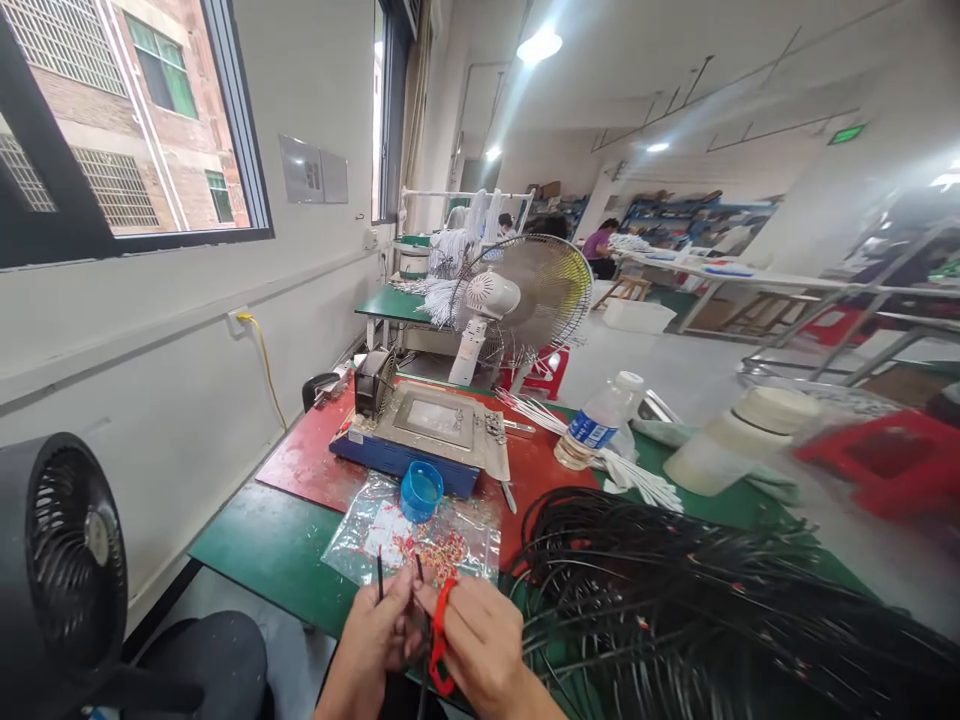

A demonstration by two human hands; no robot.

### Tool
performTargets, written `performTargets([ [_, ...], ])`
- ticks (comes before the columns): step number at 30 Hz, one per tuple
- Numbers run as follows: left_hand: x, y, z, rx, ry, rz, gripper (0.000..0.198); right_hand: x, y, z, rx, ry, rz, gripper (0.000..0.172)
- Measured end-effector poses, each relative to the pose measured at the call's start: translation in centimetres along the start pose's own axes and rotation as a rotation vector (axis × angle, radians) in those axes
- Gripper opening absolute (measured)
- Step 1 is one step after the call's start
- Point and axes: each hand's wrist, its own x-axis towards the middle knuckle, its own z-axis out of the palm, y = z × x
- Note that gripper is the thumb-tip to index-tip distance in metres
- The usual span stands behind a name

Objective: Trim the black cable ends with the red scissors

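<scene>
Near the front edge of the table, my left hand [377,632] is closed on a thin black cable [380,572] whose end points up. Close beside it, fingertips nearly touching, my right hand [476,635] pinches another black cable end [419,568]. A red band [441,640] hangs around a finger of my right hand. Just beyond both hands lies a clear plastic bag [352,535] with many small red and pale pieces [435,553] on it. A blue round cup [421,492] stands on the bag. What lies between my fingertips is too small to tell.
Behind the cup sits a blue-sided heating plate [405,460] with a small black fan [374,382]. A large bundle of black cables [660,590] covers the right side. Further back are a water bottle [600,420], white cables [645,482], a cream flask [739,440] and a standing fan [525,300].
</scene>
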Motion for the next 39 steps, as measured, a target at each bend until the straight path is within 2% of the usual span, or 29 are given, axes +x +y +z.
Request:
performTargets([
  [4,-0.8,0.2,0.2,-0.093,0.064,-0.005,0.042,-1.5,-1.1,0.5,-0.014,-0.043,-0.059,0.025],
  [7,-1.2,0.2,0.1,-0.047,0.116,0.064,0.036,-2.6,-1.1,0.4,0.004,-0.1,0.042,0.027],
  [9,-1.2,0.1,-0.1,0.014,0.172,0.113,0.035,-3.1,-1.0,-0.2,0.046,-0.135,0.212,0.023],
  [11,-1.1,0.0,-0.2,0.067,0.217,0.132,0.036,-3.2,-0.9,-1.0,0.121,-0.203,0.444,0.02],
  [14,-1.0,-0.1,-0.2,0.096,0.234,0.104,0.037,-2.9,-0.9,-1.9,0.377,-0.412,0.776,0.027],
  [16,-1.0,-0.2,-0.1,0.097,0.235,0.086,0.037,-2.8,-1.0,-1.9,0.581,-0.524,0.915,0.032],
  [19,-1.1,-0.3,0.0,0.105,0.217,0.071,0.038,-3.0,-1.2,-1.2,0.758,-0.557,1.035,0.047],
  [23,-1.3,-0.2,-0.1,0.137,0.205,0.094,0.036,-3.5,-1.3,-0.4,0.87,-0.546,1.132,0.054],
  [31,-1.0,-0.4,-0.5,0.207,0.158,0.158,0.03,-3.5,-1.3,-0.2,0.969,-0.554,1.283,0.056],
  [39,-1.0,-0.4,-0.4,0.2,0.178,0.158,0.029,-4.1,-1.3,0.1,1.075,-0.498,1.316,0.052],
])
